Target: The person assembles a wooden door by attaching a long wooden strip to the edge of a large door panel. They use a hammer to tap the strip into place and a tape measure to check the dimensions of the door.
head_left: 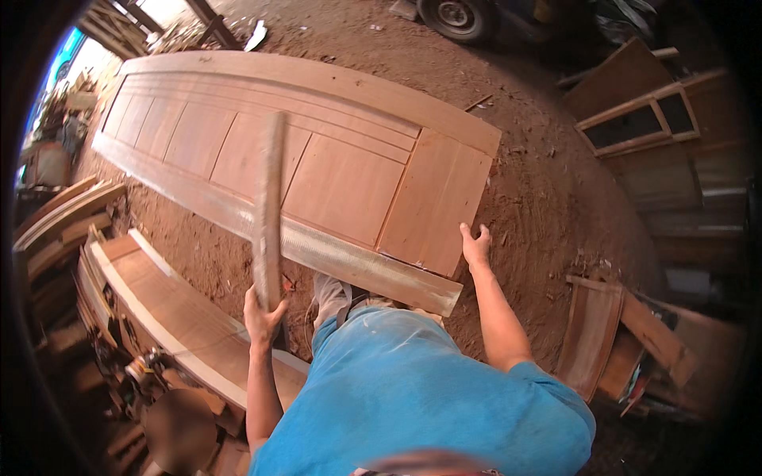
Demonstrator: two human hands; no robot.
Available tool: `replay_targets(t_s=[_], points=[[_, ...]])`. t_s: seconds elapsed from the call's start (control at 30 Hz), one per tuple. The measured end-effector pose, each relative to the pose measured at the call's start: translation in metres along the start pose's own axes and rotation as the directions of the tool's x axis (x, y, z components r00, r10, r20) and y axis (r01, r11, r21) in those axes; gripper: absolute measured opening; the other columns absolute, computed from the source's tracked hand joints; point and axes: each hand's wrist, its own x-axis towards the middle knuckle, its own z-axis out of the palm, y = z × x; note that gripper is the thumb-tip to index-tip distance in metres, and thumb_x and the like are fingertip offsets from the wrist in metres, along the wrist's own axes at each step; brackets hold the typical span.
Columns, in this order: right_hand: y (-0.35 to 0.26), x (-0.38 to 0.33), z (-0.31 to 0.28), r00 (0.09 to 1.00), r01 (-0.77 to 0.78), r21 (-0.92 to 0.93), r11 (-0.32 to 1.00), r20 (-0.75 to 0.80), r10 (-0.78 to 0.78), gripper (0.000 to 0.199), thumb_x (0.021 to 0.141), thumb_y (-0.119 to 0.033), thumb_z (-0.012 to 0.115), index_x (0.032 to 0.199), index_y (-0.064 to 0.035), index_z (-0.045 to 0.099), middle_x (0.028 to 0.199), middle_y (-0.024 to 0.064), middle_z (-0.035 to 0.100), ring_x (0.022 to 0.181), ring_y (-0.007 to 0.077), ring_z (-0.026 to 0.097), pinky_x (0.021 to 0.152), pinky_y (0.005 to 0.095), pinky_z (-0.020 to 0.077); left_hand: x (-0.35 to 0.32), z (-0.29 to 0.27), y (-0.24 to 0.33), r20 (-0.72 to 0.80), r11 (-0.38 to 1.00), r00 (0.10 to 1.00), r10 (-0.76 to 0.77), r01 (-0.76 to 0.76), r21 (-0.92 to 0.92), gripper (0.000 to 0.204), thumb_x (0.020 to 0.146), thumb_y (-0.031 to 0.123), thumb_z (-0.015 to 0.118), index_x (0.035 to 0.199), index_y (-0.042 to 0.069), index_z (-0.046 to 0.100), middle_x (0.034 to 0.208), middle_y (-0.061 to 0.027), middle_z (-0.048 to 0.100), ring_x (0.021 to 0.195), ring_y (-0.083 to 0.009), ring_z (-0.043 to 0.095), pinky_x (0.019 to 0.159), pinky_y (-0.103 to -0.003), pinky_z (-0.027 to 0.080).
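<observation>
A long wooden panel door (349,186) lies in front of me, with rectangular panels and grooved lines along its far side. My left hand (263,319) grips the lower end of a rough, narrow wooden batten (270,190). The batten points away from me and crosses in front of the door's near edge, hiding a strip of it. At the door's right end is my right hand (476,244), empty, thumb and fingers apart. Whether it touches the door's edge I cannot tell.
Another long board (186,305) lies to the left beside stacked timber (67,210). On the right are a wooden frame (643,123) with dark openings and leaning panels (591,333). A vehicle wheel (455,17) stands at the back on the brown dirt floor (548,214).
</observation>
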Motion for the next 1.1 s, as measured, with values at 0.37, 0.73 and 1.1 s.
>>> replay_targets(t_s=[0.37, 0.73, 1.1], points=[[-0.02, 0.0, -0.032, 0.755, -0.373, 0.153, 0.915, 0.623, 0.204, 0.077, 0.09, -0.05, 0.065, 0.138, 0.0072, 0.046, 0.147, 0.019, 0.046, 0.139, 0.0339, 0.037, 0.111, 0.056, 0.0236, -0.203, 0.034, -0.078, -0.303, 0.908, 0.879, -0.369, 0.41, 0.083, 0.07, 0.067, 0.031, 0.078, 0.123, -0.003, 0.054, 0.112, -0.0222, 0.06, 0.107, -0.04, 0.059, 0.093, -0.045, 0.047], [-0.041, -0.027, -0.056, 0.83, -0.212, 0.171, 0.962, 0.551, 0.085, 0.078, 0.088, -0.05, 0.067, 0.133, 0.011, 0.05, 0.142, 0.0228, 0.05, 0.133, 0.0283, 0.045, 0.111, 0.0415, 0.0309, -0.252, 0.099, -0.109, -0.139, 0.946, 0.95, -0.281, 0.298, 0.124, 0.07, 0.065, 0.034, 0.078, 0.119, -0.001, 0.053, 0.105, -0.0196, 0.058, 0.1, -0.0404, 0.059, 0.087, -0.046, 0.05], [-0.023, -0.023, -0.062, 0.86, -0.068, 0.309, 0.949, 0.5, -0.101, 0.068, 0.091, -0.04, 0.068, 0.131, 0.0117, 0.051, 0.138, 0.0205, 0.054, 0.127, 0.0284, 0.052, 0.11, 0.042, 0.0358, -0.048, 0.167, -0.043, -0.059, 0.983, 0.981, 0.183, -0.181, 0.033, 0.082, 0.069, 0.043, 0.079, 0.131, -0.001, 0.049, 0.131, -0.0216, 0.055, 0.112, -0.0409, 0.059, 0.091, -0.047, 0.051]])
